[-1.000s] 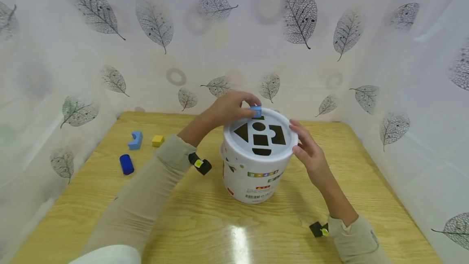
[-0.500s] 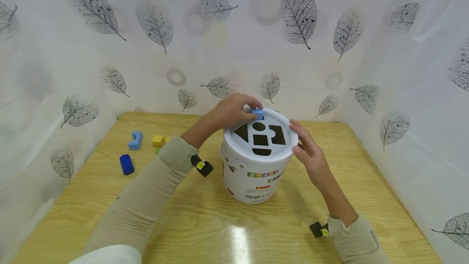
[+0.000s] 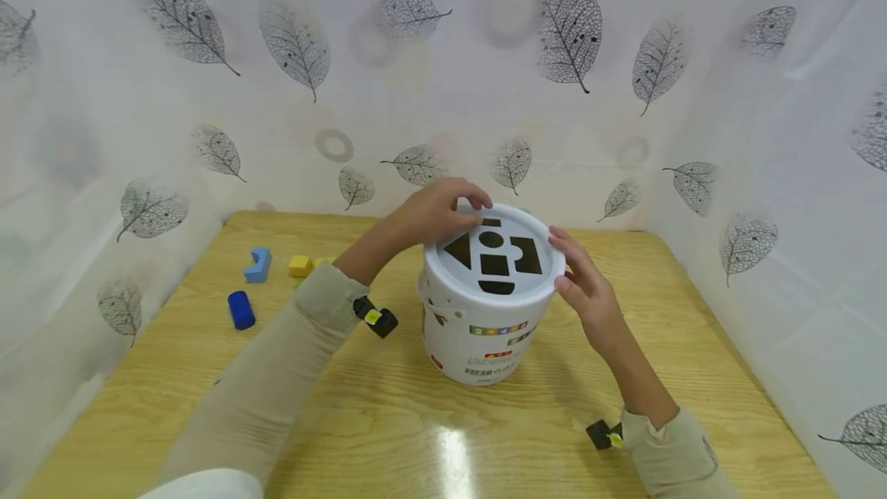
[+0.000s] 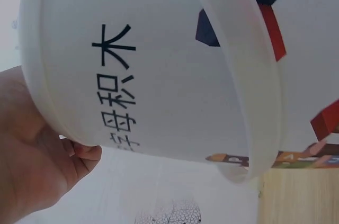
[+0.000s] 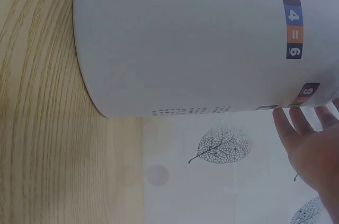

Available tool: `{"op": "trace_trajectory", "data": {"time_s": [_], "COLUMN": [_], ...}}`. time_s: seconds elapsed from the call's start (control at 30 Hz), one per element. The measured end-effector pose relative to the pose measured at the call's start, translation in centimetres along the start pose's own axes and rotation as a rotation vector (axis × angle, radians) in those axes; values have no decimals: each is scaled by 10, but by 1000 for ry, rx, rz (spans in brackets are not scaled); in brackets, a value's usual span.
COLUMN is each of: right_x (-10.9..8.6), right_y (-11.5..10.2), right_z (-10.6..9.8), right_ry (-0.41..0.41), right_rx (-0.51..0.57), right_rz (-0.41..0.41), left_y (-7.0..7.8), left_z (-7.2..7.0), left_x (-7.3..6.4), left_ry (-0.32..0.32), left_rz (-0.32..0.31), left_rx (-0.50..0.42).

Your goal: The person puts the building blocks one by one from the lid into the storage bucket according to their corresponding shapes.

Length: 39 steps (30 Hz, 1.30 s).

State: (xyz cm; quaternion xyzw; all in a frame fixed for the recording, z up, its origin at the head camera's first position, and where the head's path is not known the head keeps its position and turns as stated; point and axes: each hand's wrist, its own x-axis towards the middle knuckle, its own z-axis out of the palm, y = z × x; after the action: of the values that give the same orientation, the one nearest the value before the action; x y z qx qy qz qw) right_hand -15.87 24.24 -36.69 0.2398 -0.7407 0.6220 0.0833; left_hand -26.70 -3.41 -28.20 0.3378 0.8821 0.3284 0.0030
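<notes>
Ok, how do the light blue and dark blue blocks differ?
The light blue block has a notch; the dark blue block looks cylindrical. The light blue block also sits farther back than the dark blue block. Both lie on the table, left of the bucket.

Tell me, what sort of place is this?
Probably a small screened-off tabletop spot, perhaps for play or filming: leaf-printed sheeting surrounds the back and sides of a wooden table, which holds a white shape-sorter bucket and loose blocks.
</notes>
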Motion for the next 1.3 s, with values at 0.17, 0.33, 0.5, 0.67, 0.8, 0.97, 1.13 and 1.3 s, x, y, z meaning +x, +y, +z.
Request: {"op": "trace_trajectory", "data": {"time_s": [0.17,0.33,0.5,0.67,0.8,0.97,1.13,1.3], "right_x": [0,-1,-1,-1,0,0,-1,-1], "right_y": [-1,-1,0,1,1,1,2,2], "right_z": [1,2,2,1,0,0,-1,-1], "right_ry": [3,4,4,2,1,-1,-6,-8], "right_rx": [-1,5,11,2,1,1,-2,5], "right_rz": [0,-13,-27,-19,-13,-7,-4,-10], "left_y": [-6,-13,-25,-43,-59,-77,-98,-119], "left_z": [-7,-17,-28,-39,-43,-43,-40,-35], "left_x": [-13,-31,-52,-75,-92,-111,-130,-152], "left_ry": [14,50,104,143,148,150,152,179], "left_rz": [-14,-28,-37,-51,-99,-159,-220,-278], "left_rx": [-24,-68,-77,-89,-82,-75,-72,-63]}}
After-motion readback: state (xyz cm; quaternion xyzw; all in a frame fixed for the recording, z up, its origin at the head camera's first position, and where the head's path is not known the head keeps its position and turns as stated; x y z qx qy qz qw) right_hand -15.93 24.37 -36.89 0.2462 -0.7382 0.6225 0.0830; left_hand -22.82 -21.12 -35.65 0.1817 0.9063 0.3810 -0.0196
